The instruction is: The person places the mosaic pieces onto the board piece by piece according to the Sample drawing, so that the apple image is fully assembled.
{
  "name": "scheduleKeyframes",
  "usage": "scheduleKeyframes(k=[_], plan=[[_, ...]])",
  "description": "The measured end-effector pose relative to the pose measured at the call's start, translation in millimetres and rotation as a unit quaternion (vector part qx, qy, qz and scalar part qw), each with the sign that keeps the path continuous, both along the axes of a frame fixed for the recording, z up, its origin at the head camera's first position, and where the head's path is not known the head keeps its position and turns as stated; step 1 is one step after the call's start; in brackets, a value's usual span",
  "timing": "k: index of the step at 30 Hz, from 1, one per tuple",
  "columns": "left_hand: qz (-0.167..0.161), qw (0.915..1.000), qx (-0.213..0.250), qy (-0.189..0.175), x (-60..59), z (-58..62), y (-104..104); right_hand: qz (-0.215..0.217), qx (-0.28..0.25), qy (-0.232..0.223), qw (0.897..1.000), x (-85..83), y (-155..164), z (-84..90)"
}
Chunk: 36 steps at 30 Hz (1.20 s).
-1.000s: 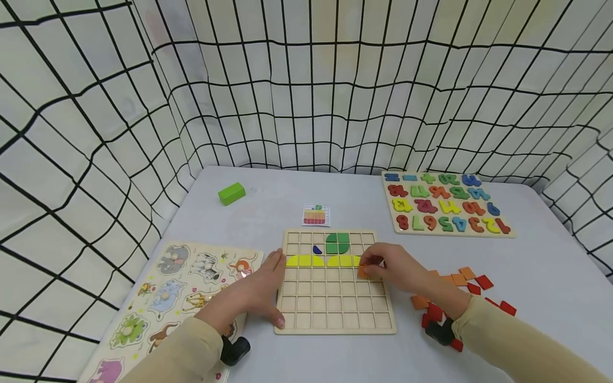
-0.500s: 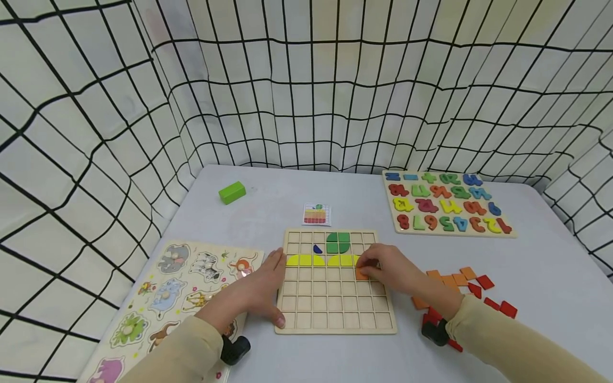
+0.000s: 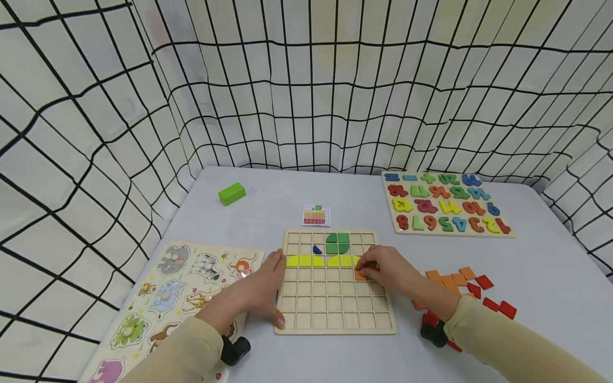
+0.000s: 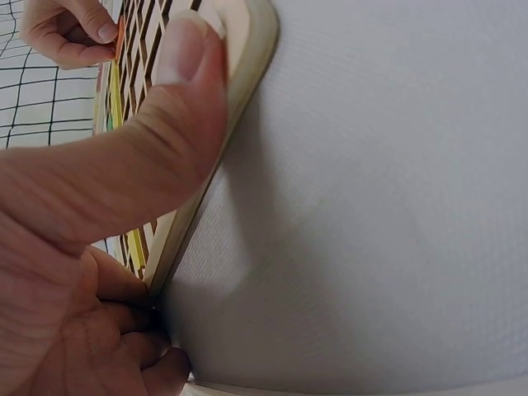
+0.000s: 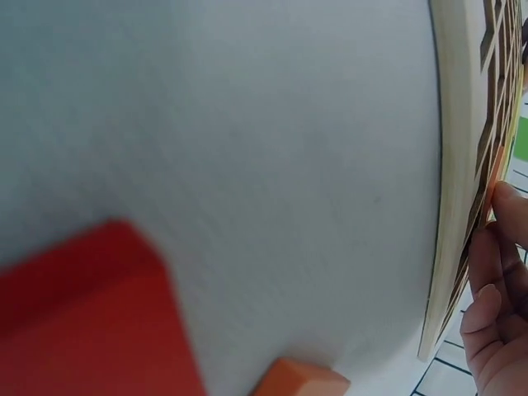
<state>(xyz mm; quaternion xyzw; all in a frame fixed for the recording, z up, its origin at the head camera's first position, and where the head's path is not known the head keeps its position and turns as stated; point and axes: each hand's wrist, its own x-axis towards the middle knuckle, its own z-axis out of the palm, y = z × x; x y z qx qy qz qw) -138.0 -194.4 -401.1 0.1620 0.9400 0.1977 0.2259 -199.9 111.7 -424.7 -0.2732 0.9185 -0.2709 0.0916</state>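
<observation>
A wooden grid board (image 3: pixel 330 305) lies in the middle of the table. My right hand (image 3: pixel 394 269) pinches an orange square tile (image 3: pixel 360 275) at a cell near the board's right side, just under the yellow row; the fingers partly cover the tile. Against the board's left edge rests my left hand (image 3: pixel 261 287), fingers spread, its thumb (image 4: pixel 183 62) on the front-left corner. Yellow pieces (image 3: pixel 305 260) fill much of one row. Above them sit green pieces (image 3: pixel 337 243) and a small blue piece (image 3: pixel 317 249).
Loose orange tiles (image 3: pixel 450 282) and red tiles (image 3: pixel 507 309) lie at the right, some under the right forearm. A pattern card (image 3: pixel 316 215) lies behind the board. Around stand a green block (image 3: pixel 232 193), a number puzzle (image 3: pixel 447 205) and an animal puzzle (image 3: pixel 184 284). Netting (image 3: pixel 335 85) encloses the table.
My right hand has shifted slightly left with the orange square tile, bringing it over a cell below the yellow row. The left hand keeps its place on the board's edge.
</observation>
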Motion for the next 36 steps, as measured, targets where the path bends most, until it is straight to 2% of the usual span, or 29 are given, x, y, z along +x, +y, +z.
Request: scheduleKeyframes(k=[5,10,15,19,25,30,36], plan=[[-0.001,1.0,0.0,-0.001,-0.1,-0.4,-0.3,-0.023,-0.001,0.008,1.0,3.2,7.9,7.9],[-0.006,0.9999,-0.01,-0.002,-0.8,0.5,-0.7,-0.053,0.005,0.013,0.998,2.0,41.5,19.5],[-0.009,0.9999,-0.009,0.0,-1.9,1.4,0.0,-0.065,0.053,-0.009,0.996,2.0,82.8,21.4],[-0.008,0.9999,-0.008,-0.003,-1.6,1.1,-0.1,-0.066,0.085,-0.043,0.993,4.7,102.4,19.0],[-0.001,0.9999,-0.004,-0.011,-1.3,1.5,0.2,-0.067,0.093,-0.081,0.99,7.7,109.3,17.4],[0.001,0.9999,0.0,-0.011,-0.8,1.2,0.3,-0.064,0.087,-0.082,0.991,10.3,108.2,14.9],[-0.001,1.0,0.0,-0.008,-0.7,2.3,1.1,-0.069,0.057,-0.082,0.993,12.2,105.1,16.1]])
